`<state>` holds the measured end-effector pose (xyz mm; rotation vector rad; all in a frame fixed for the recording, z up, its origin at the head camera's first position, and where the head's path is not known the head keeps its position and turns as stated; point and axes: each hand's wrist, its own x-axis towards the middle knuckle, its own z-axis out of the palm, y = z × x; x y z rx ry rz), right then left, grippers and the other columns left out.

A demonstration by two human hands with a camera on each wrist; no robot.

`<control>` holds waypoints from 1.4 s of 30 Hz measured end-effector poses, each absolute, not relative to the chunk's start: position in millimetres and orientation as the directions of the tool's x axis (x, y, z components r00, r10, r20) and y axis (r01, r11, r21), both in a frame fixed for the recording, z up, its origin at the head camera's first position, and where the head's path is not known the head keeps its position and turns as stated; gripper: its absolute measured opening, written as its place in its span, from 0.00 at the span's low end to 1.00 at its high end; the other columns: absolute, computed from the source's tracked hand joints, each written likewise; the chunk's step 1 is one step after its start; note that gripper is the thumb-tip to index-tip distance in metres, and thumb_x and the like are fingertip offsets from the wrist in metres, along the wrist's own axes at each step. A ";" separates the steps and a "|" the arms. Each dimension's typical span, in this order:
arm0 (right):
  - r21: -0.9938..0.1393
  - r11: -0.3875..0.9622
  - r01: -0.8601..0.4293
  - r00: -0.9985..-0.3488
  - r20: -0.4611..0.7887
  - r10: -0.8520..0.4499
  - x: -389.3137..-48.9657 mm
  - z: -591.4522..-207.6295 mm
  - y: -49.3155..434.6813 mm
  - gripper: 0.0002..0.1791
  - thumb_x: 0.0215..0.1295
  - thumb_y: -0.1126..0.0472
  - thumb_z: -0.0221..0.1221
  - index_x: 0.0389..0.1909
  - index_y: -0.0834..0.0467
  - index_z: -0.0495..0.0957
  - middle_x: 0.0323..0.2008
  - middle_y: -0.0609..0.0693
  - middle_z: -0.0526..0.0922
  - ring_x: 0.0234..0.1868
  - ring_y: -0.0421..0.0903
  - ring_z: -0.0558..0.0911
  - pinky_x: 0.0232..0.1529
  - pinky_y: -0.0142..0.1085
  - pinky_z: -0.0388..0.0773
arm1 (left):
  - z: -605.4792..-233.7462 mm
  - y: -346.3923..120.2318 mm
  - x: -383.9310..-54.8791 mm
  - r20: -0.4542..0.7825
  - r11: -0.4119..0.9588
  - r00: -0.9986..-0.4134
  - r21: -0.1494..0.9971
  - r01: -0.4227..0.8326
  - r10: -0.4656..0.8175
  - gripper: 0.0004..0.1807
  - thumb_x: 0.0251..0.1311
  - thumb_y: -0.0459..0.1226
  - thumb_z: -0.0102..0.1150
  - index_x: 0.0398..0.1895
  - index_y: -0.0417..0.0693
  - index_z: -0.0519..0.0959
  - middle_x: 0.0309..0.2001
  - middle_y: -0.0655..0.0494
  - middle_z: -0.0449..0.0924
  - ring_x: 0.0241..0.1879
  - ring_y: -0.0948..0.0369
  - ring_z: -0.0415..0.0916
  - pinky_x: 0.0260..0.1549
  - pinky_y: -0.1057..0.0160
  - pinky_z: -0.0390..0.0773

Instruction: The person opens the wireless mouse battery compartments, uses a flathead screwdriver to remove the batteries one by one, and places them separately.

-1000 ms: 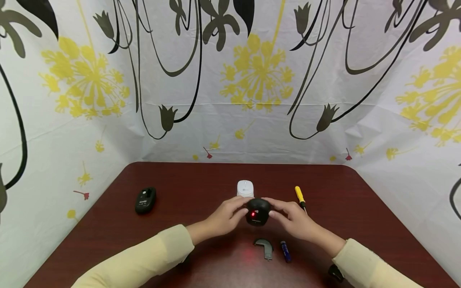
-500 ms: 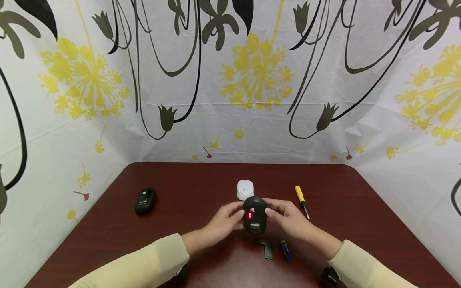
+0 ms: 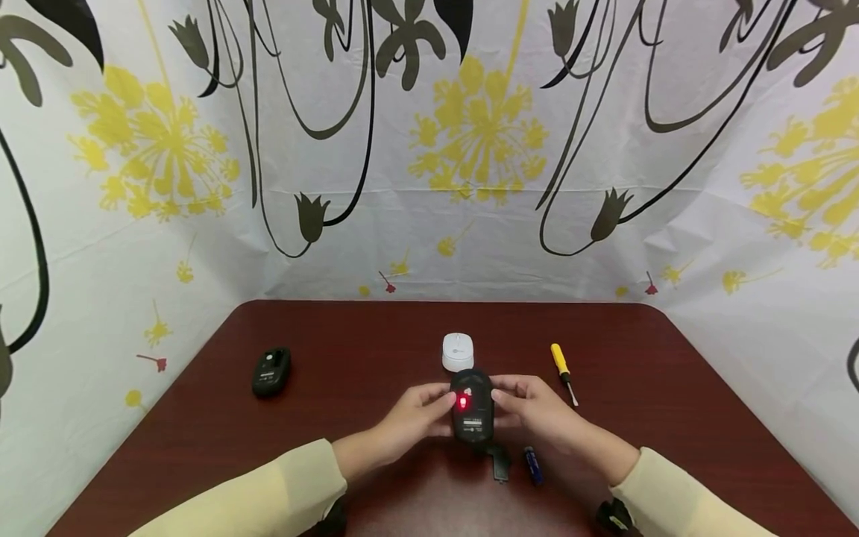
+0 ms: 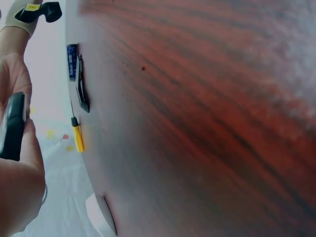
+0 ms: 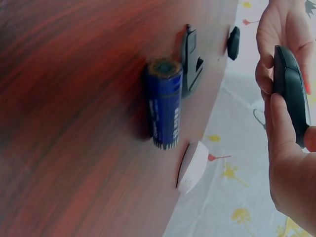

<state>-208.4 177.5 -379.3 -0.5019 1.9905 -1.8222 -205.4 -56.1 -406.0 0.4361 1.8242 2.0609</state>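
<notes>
A black computer mouse (image 3: 475, 418) is held up over the table, its underside and glowing red light facing me. My left hand (image 3: 405, 425) pinches one long side between thumb and fingers. On the opposite side my right hand (image 3: 542, 412) grips it the same way. The right wrist view shows the mouse (image 5: 290, 91) edge-on, clear of the tabletop. Below it on the table lies a curved grey battery cover (image 3: 499, 466), its upper part overlapped by the mouse in the head view. A blue battery (image 3: 533, 467) lies just right of the cover.
A white mouse (image 3: 458, 352) sits behind the hands. Another black mouse (image 3: 271, 371) lies at the left of the dark red table (image 3: 349, 335). A yellow-handled screwdriver (image 3: 559, 359) rests at the right. A flower-patterned cloth (image 3: 403, 164) hangs behind the table.
Both hands have tilted the black mouse so more of its underside faces me, and brought it slightly lower and left. It now overlaps the battery cover in the head view.
</notes>
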 end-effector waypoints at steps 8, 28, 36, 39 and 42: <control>-0.995 0.027 0.094 -0.846 -0.094 -0.525 -203.2 -376.0 171.8 0.27 0.75 0.62 0.50 0.65 0.78 0.59 0.54 0.64 0.77 0.50 0.55 0.82 0.50 0.46 0.79 | -406.4 -56.5 -203.0 -0.009 -0.119 -0.893 0.990 -0.070 0.450 0.22 0.65 0.34 0.60 0.57 0.28 0.72 0.46 0.41 0.81 0.39 0.54 0.82 0.41 0.54 0.83; -0.994 0.032 0.108 -0.827 -0.107 -0.551 -202.1 -384.4 164.7 0.27 0.76 0.59 0.49 0.64 0.77 0.60 0.55 0.64 0.76 0.52 0.54 0.80 0.50 0.44 0.79 | -409.1 -59.3 -198.5 -0.064 -0.132 -0.904 0.983 -0.131 0.422 0.20 0.65 0.35 0.59 0.54 0.27 0.73 0.40 0.47 0.81 0.38 0.55 0.82 0.38 0.55 0.83; -0.997 0.057 0.045 -0.835 -0.069 -0.545 -205.3 -385.3 164.3 0.29 0.74 0.58 0.53 0.65 0.75 0.60 0.55 0.64 0.76 0.51 0.55 0.81 0.49 0.47 0.80 | -408.0 -61.7 -195.8 -0.053 -0.125 -0.908 0.986 -0.114 0.416 0.20 0.65 0.34 0.59 0.54 0.27 0.73 0.39 0.48 0.80 0.37 0.56 0.82 0.37 0.55 0.84; -0.995 0.097 -0.033 -0.847 -0.024 -0.531 -207.4 -383.3 164.1 0.31 0.72 0.58 0.56 0.66 0.73 0.61 0.55 0.64 0.76 0.51 0.55 0.81 0.49 0.48 0.80 | -408.3 -62.0 -195.3 -0.054 -0.128 -0.905 0.985 -0.119 0.423 0.20 0.64 0.34 0.59 0.54 0.27 0.73 0.40 0.47 0.80 0.38 0.56 0.82 0.38 0.54 0.84; -0.974 0.168 -0.153 -0.851 0.044 -0.524 -209.6 -381.2 164.0 0.31 0.68 0.58 0.60 0.67 0.69 0.63 0.56 0.62 0.76 0.54 0.54 0.79 0.49 0.44 0.80 | -408.1 -61.7 -194.7 -0.058 -0.135 -0.900 0.983 -0.128 0.431 0.20 0.64 0.34 0.59 0.54 0.27 0.73 0.41 0.46 0.81 0.40 0.55 0.82 0.39 0.53 0.83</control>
